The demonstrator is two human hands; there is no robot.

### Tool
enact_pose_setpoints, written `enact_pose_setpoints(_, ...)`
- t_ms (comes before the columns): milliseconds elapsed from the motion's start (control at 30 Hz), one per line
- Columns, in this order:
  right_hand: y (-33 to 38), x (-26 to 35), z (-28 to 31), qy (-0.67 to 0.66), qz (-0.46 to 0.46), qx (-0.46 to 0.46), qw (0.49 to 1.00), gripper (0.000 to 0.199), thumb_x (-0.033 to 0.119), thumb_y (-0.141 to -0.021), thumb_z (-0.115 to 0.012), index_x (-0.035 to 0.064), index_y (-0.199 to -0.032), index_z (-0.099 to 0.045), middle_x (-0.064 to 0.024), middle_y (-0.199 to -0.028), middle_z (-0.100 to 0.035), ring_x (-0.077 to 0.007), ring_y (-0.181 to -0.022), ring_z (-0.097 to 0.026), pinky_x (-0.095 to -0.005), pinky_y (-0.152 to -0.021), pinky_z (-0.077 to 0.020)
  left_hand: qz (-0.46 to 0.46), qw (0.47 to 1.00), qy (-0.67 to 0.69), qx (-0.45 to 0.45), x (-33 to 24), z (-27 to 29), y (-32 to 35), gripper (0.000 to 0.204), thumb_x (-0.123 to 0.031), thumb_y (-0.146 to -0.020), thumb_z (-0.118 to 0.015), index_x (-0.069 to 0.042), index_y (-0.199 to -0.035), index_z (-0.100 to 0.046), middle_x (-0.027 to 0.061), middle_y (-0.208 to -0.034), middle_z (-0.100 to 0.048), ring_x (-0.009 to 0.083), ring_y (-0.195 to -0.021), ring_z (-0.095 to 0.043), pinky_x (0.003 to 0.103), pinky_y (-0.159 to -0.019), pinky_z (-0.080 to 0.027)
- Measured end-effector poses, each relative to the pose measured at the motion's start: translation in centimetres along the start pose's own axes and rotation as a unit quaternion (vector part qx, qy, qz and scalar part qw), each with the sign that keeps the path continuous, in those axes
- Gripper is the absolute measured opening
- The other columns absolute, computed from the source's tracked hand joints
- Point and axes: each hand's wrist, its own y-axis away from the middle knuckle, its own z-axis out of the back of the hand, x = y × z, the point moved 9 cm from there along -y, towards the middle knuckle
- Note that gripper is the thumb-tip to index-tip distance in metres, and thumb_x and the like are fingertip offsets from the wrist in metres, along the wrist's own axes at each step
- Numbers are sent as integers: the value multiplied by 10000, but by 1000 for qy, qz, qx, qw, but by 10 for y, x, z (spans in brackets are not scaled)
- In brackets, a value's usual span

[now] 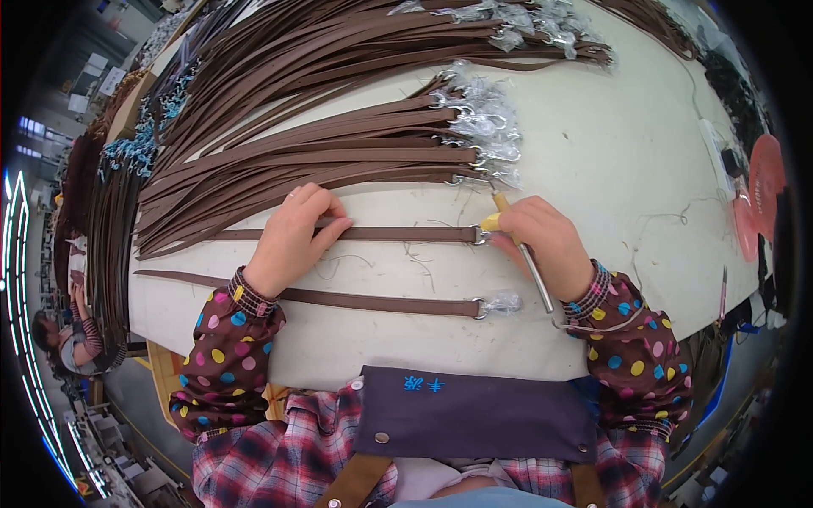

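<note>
A brown strap with a metal ring at its right end lies across the table. My left hand rests over its middle, thumb and curled fingers closed on it. At the ring end, my right hand grips a slim corded pen-like tool with a tan upper part and a metal shaft. The tool's thin tip points away from me, near the pile's clasps. Yellow covering shows on a right fingertip. Nearer to me lies a second brown strap, its clasp wrapped in clear plastic.
Beyond my hands, a large pile of brown straps has plastic-wrapped metal clasps at its right end. Loose threads lie on the pale table. A pink object stands at the right edge. Far left, another person sits.
</note>
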Motion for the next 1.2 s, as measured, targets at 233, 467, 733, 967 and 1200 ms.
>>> enact_pose_setpoints(233,2,7,-1,18,36,6,999,237,-4,-723,-704,49,-919,-582,-94,-811,-569,-275,-789,-571,-347,-671,-490,195,968,119,102,37,17,56,121,-100,-839,-679,-19,-847,-591,64,-753,-535,177,-660,-517,283,-609,-447)
enact_pose_setpoints(467,5,3,2,30,40,10,999,221,16,-750,-665,58,-955,-592,-84,-837,-571,-272,-827,-569,-339,-682,-490,48,992,-64,-96,27,34,16,241,-89,-806,-686,-42,-1021,-586,97,-1010,-568,284,-948,-542,364,-799,-453)
enact_pose_setpoints(733,21,8,-4,41,45,31,998,240,24,-754,-609,73,-989,-604,-75,-872,-568,-255,-868,-570,-321,-707,-500,-37,998,-47,-5,-7,-24,-49,131,-145,-830,-656,-81,-934,-607,53,-918,-594,251,-882,-547,360,-769,-422)
enact_pose_setpoints(967,23,9,5,72,67,12,995,250,28,-744,-604,72,-990,-610,-64,-860,-558,-241,-863,-569,-315,-701,-504,72,983,121,117,26,-20,-26,100,-89,-814,-660,-33,-880,-609,94,-783,-602,275,-747,-576,365,-674,-456)
enact_pose_setpoints(1200,11,5,-1,67,68,29,995,240,37,-756,-603,71,-994,-599,-58,-864,-558,-236,-867,-564,-318,-703,-502,29,996,70,43,-38,-24,-25,211,-114,-794,-714,-44,-956,-598,99,-906,-579,263,-820,-618,352,-686,-501)
